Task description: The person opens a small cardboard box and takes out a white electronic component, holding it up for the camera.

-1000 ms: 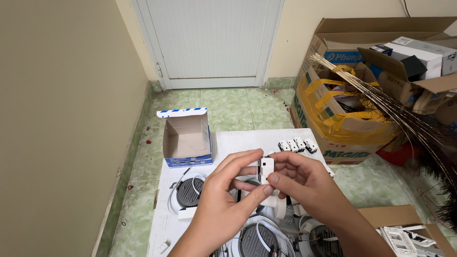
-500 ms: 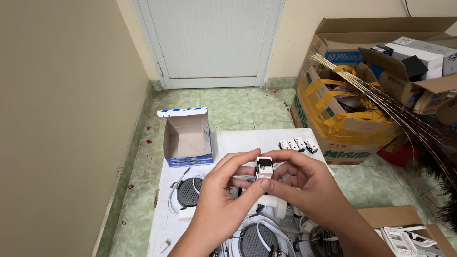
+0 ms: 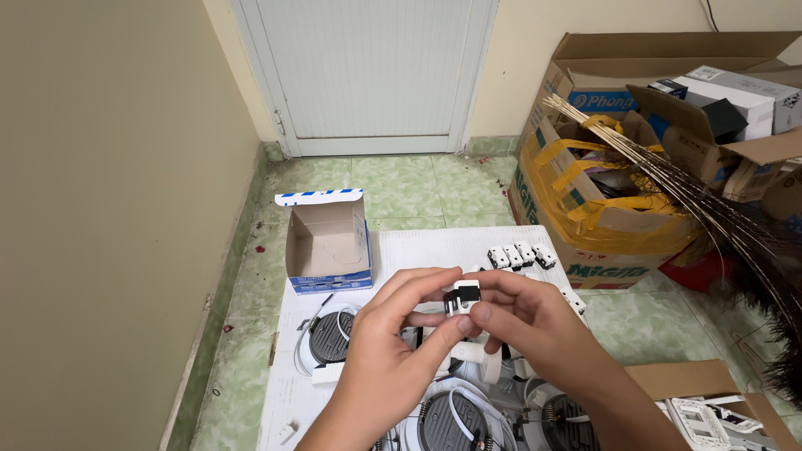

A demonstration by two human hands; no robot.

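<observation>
Small switch part turned since earlier; both hands' fingers pinch it.

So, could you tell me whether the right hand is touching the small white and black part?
Touching. The head view shows the right hand with its thumb tip pressed on the small white and black part, while the left hand pinches it too.
</observation>
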